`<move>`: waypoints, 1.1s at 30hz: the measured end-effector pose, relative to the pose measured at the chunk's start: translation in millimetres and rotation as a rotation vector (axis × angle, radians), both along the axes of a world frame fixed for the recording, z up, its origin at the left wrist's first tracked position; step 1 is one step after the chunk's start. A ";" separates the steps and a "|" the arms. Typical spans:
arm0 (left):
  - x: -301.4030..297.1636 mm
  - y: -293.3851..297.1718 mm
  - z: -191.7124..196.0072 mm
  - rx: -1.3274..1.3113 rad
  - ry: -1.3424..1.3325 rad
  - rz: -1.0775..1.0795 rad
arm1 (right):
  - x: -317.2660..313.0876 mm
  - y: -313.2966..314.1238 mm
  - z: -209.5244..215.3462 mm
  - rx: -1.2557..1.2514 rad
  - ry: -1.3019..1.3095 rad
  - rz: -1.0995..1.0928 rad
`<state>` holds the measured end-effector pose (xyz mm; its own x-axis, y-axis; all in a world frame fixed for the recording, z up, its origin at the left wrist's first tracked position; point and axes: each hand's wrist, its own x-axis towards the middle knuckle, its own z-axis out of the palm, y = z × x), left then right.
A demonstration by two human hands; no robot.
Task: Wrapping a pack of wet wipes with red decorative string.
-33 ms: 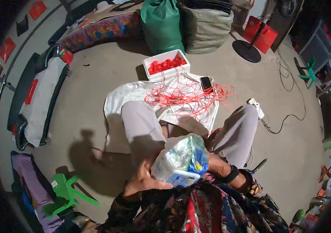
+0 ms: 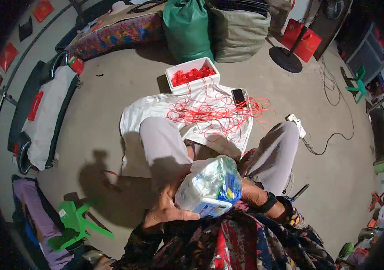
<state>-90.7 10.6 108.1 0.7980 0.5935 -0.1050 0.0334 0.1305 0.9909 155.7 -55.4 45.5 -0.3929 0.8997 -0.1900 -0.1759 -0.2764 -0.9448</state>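
A person sits low on the floor (image 2: pixel 327 189) with knees bent apart, supporting a plastic-wrapped package (image 2: pixel 207 184) with both hands just above the lap. It lies between the two grips. The left grip (image 2: pixel 169 210) is filled by the package: its thumb lies along the near lower edge, and the other fingers go around the left side. The right grip (image 2: pixel 253 192) meets the right side; its fingers are hidden behind the package, so how tightly they close cannot be told.

The package is bulky and rounded, its clear film wrinkled and glossy. Its left and middle look whitish, the top has a green tint, and the right side is bright blue with a small yellow patch. A white-bordered blue panel faces the person's body. What is inside is unclear.

Beyond the knees, tangled red cord (image 2: pixel 201 112) and a black phone (image 2: pixel 238 97) rest on a white cloth (image 2: pixel 138 114).
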 end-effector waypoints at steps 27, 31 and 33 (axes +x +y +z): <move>-0.1 -6.6 22.2 0.550 0.054 -0.141 | -9.3 22.0 96.6 -0.182 -0.293 0.138; -10.1 -11.5 6.0 0.584 0.054 -0.115 | 9.1 13.5 83.7 -0.029 -0.251 0.111; -13.1 -17.4 -3.7 0.566 0.071 -0.088 | 22.2 18.1 85.3 0.133 -0.395 0.204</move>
